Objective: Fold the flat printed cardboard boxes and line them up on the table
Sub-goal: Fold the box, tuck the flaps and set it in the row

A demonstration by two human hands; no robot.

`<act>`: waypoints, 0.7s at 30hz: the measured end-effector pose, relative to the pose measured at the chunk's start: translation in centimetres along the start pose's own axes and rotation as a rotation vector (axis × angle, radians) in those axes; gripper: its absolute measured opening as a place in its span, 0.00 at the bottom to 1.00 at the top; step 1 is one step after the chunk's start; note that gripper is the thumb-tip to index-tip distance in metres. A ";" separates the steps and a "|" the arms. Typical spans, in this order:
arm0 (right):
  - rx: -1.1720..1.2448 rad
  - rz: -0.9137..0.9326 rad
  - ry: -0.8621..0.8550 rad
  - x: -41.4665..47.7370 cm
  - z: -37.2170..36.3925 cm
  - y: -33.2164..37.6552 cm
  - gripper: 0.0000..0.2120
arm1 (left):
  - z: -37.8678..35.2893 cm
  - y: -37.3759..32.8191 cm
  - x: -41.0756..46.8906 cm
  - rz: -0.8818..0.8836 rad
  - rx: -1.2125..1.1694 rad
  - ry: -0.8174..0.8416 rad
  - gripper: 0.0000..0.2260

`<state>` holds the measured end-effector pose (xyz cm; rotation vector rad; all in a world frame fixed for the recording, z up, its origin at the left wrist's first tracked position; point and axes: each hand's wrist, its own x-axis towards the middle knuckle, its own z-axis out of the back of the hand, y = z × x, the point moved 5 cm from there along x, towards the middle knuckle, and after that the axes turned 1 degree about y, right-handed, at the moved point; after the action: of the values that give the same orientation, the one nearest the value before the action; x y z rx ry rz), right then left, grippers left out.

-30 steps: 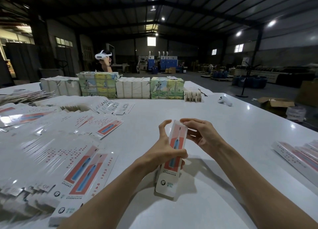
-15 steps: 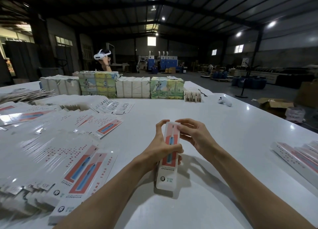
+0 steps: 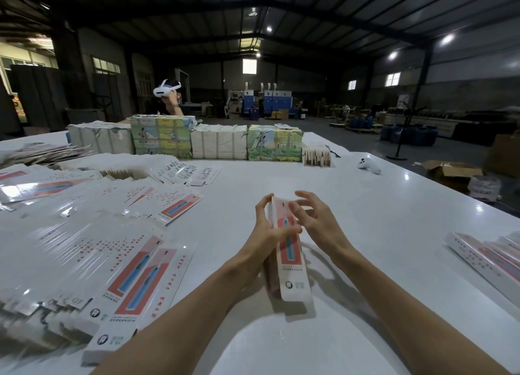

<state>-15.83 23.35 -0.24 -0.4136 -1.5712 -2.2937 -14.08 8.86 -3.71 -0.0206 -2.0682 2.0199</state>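
- Head view: the left hand (image 3: 267,229) grips one box (image 3: 291,265) at the centre of the frame. Its fingers wrap behind the upper half and the thumb lies across the printed front.
- The box is already opened out into a long sleeve, with a white side wall showing along its 9 o'clock edge. The far end points to 12 o'clock and the near end to about 5 o'clock. It is held clear of the table (image 3: 365,234), with a shadow beneath it.
- The right hand (image 3: 318,219) sits just at 3 o'clock of the box's far end, fingers fanned and loosely bent, holding nothing. I cannot tell whether a fingertip brushes the front.
- Change: half a second ago those right fingers were closed over the far end, pressing there. Now they have let go and spread, and the box leans a little more to the right.
- Reading: the far-end tuck is probably done, as that end looks closed off. The near end's flap cannot be made out, so either it needs closing or the box is ready to set down.
- The flat boxes (image 3: 135,276) lie fanned in a wide spread from 8 to 10 o'clock, with many left to fold.
- The folded boxes (image 3: 484,259) lie side by side at 3 o'clock near the table edge, well apart from the hands. That is the likely place for this one.
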 end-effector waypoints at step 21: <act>-1.004 -0.200 0.089 -5.7 11.0 -3.1 0.17 | -0.9 -0.8 -1.5 0.025 0.055 0.070 0.15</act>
<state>-11.38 35.29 -1.35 -0.3668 -0.3112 -3.0638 -12.29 9.48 -3.12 -0.1056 -1.9795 2.0590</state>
